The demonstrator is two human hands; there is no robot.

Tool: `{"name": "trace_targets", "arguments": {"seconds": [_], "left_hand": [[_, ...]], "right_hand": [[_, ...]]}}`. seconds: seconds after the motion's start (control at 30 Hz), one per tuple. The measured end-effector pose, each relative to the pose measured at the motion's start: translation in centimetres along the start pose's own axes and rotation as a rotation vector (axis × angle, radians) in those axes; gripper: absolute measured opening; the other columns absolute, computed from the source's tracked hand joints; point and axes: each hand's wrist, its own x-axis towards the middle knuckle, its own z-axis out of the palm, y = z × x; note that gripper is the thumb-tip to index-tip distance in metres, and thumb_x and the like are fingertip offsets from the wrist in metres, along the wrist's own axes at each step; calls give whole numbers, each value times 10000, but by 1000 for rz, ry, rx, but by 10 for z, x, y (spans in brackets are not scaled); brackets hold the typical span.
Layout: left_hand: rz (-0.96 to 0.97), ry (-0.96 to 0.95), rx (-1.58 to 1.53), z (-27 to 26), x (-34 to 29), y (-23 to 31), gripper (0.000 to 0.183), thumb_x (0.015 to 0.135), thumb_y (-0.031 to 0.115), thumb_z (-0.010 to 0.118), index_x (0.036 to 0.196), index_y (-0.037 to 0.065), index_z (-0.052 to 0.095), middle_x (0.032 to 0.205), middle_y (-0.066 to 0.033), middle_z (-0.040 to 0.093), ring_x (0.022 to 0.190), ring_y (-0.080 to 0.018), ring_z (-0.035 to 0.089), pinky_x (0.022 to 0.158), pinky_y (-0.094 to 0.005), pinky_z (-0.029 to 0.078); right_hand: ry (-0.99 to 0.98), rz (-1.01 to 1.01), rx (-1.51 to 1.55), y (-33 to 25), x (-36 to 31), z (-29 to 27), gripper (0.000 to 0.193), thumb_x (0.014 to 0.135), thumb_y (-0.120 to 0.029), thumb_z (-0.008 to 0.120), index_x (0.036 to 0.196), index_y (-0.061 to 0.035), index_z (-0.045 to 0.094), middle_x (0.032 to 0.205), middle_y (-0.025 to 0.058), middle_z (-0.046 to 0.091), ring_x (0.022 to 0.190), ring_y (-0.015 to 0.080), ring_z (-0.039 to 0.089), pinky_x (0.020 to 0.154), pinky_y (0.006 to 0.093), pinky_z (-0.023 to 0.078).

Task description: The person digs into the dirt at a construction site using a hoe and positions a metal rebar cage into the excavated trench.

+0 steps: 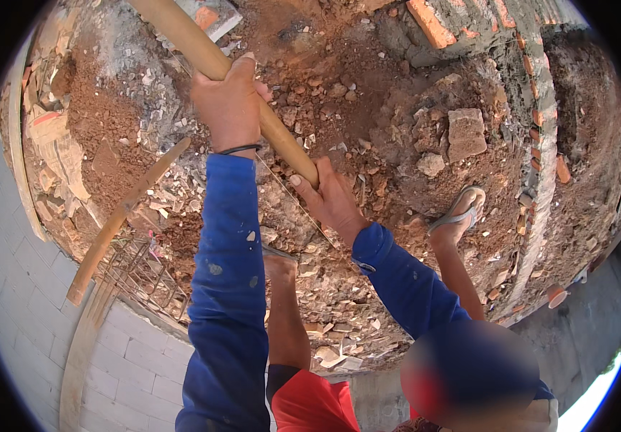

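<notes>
A long, thick, round wooden handle [281, 137] slants across the view from the upper left to the middle. Its far end runs out of the picture, so whatever it may carry there is hidden. My left hand [225, 108] is wrapped round the handle higher up, with a dark band at the wrist. Closer to me, my right hand [335, 201] grips its near end. Both arms wear blue sleeves with pale spots. Beneath the handle lies reddish soil [289, 115] strewn with rubble and broken chips.
A rough wooden stick [127, 212] leans at the left, near thin metal rods [145, 273] and a grey block wall [152, 353]. Low mortared brickwork [541, 165] runs along the right. A squarish block [466, 134] lies near my sandalled foot [461, 209]. A blurred cap-like shape [476, 374] covers the lower right.
</notes>
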Motion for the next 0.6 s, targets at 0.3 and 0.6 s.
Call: {"name": "trace_targets", "arguments": {"seconds": [0.3,0.6], "left_hand": [[-876,-52,295,0,-21,-237,86,881,72,654,835,78,581,686,-56,538,530,-207,538,494,-426,516],[-943,-91,-32,-35,-172,-162,165,860,35,685,927,48,534,684,-52,556,476,-172,556,401,-361,493]], "right_hand": [[-170,626,22,43,-94,-5,492,1022,-427,565,1192,29,498,866,265,699,801,425,715,704,517,535],[-225,694,-75,-22,-234,-41,481,931,-383,704,1131,5,500,783,241,660,744,432,693,657,503,520]]}}
